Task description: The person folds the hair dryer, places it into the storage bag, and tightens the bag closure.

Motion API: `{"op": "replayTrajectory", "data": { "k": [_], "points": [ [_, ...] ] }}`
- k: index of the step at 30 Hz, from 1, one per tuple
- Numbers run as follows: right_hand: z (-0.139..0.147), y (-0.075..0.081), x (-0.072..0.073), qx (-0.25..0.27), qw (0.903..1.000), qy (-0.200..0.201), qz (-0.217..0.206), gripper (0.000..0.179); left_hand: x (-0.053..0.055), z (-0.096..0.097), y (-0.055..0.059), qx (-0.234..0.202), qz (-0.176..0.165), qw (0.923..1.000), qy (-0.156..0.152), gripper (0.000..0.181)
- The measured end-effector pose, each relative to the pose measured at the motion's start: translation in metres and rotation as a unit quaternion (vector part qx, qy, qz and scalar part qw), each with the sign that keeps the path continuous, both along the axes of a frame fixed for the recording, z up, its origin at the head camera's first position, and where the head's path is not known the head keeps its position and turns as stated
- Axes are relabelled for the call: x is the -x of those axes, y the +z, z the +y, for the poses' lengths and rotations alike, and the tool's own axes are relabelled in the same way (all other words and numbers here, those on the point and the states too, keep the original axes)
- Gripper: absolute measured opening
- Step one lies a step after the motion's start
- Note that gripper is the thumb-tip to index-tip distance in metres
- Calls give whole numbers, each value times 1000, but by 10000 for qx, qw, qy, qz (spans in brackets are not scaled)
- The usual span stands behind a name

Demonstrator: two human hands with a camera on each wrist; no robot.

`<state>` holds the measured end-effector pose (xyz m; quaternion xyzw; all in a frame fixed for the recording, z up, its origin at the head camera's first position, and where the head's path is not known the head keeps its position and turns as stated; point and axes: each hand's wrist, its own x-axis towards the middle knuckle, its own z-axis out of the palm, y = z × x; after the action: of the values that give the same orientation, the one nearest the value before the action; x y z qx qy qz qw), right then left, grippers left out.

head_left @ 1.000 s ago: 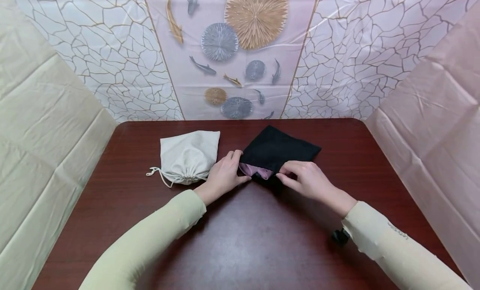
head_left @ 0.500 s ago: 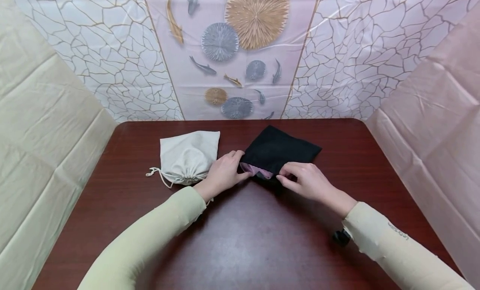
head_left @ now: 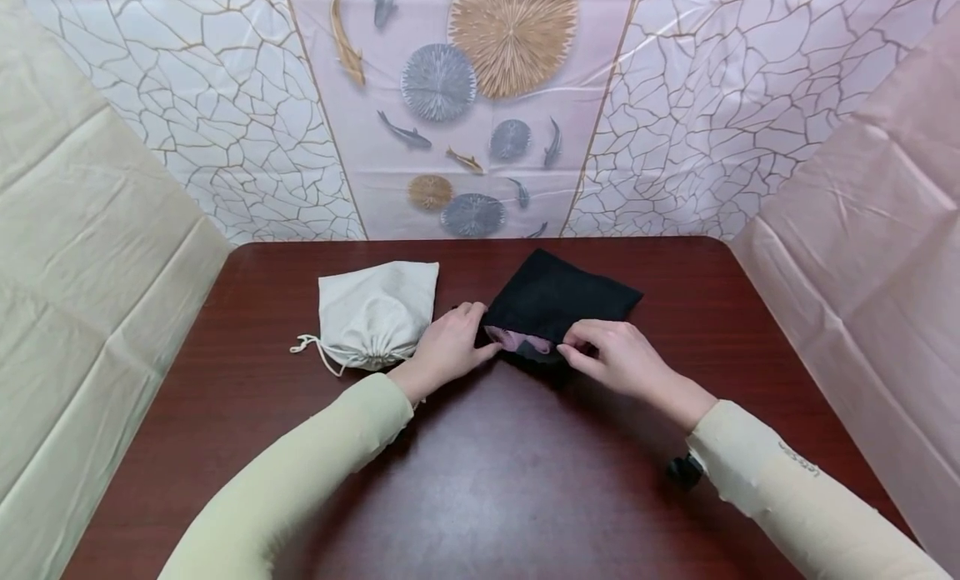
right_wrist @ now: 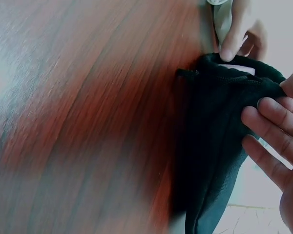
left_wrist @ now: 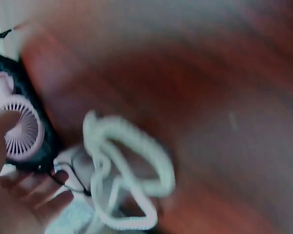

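A black drawstring pouch (head_left: 562, 295) lies on the table with its mouth facing me. Inside the mouth shows a pink handheld fan (head_left: 517, 340); its round slatted grille (left_wrist: 28, 136) appears in the left wrist view. With thumb and fingers, my left hand (head_left: 448, 342) grips the left side of the mouth. My right hand (head_left: 621, 359) pinches the rim at the right side, and its other fingers (right_wrist: 268, 129) spread along the black cloth in the right wrist view. Most of the fan is hidden by the pouch.
A cream drawstring pouch (head_left: 378, 305), gathered shut, lies left of the black one, right beside my left hand. A blurred pale cord loop (left_wrist: 132, 170) hangs close to the left wrist camera. Patterned cloth (head_left: 480, 147) stands behind the table (head_left: 480, 480).
Both hands stay at the pouch mouth with only small shifts. Slightly less of the pink fan shows than a second ago, and the rim has moved a little to the right.
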<state>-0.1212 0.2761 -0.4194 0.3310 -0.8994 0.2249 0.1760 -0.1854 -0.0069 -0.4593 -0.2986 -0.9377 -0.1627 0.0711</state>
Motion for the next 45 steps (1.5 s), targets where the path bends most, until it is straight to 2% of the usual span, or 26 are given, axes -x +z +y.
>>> {"op": "replayTrajectory", "data": {
  "k": [2, 7, 13, 18, 26, 33, 36, 45],
  "points": [
    [3, 1, -1, -29, 10000, -33, 9, 15, 3, -5, 4, 119, -104, 9997, -184, 48],
    [8, 2, -3, -137, 9999, -81, -34, 16, 11, -13, 10, 281, -60, 9983, -510, 36],
    [12, 1, -5, -194, 9997, -78, -152, 14, 15, -14, 11, 454, -115, 9968, -643, 22],
    [12, -3, -8, -358, 9988, -107, -303, 11, 14, -16, 9, 473, -103, 9960, -754, 18],
    [21, -5, -20, -608, 9934, -389, -890, 10, 1, -26, 19, 332, 103, 9933, -1104, 9],
    [36, -13, -31, -1049, 9787, -735, -1605, 22, -12, -37, 20, 250, 433, 9871, -1524, 14],
    [38, -18, -33, -1202, 9776, -727, -1568, 22, -15, -40, 21, 309, 489, 9860, -1566, 13],
    [34, -33, -35, -1324, 9855, -465, -951, 23, -23, -44, 21, 463, 305, 9842, -1683, 13]
  ]
}}
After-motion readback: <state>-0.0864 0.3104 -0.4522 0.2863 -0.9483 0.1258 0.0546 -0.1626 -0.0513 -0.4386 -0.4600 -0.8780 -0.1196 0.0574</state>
